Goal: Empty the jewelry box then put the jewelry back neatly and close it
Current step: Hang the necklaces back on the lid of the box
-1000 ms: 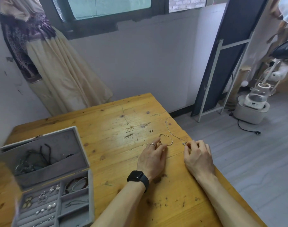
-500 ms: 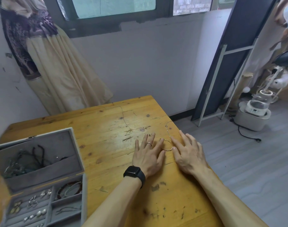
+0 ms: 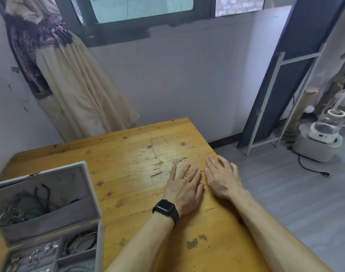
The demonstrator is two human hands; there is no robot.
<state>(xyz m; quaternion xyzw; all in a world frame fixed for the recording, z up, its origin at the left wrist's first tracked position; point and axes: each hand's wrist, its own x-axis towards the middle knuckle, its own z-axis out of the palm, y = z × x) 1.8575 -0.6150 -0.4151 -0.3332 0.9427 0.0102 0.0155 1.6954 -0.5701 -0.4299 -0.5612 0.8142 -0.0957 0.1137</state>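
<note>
A grey jewelry box (image 3: 93, 195) stands open at the table's left front. Its lid pocket holds tangled cords and chains (image 3: 20, 209). The tray holds bracelets (image 3: 81, 242) and several earrings (image 3: 34, 258). A thin gold necklace (image 3: 203, 182) lies near the table's right edge, mostly hidden under my hands. My left hand (image 3: 184, 188), with a ring and a black watch, lies flat with fingers spread just left of it. My right hand (image 3: 223, 178) lies flat over the chain, fingers apart. Another thin chain (image 3: 153, 146) lies further back on the wood.
The wooden table (image 3: 128, 193) ends just right of my right hand. A curtain (image 3: 69, 79) hangs at the back left. On the floor to the right stand a leaning dark board (image 3: 285, 75), an appliance (image 3: 322, 138) and a cable (image 3: 309, 167).
Both hands went from pinching the gold necklace to lying flat and spread on the table over it. The camera shifted slightly.
</note>
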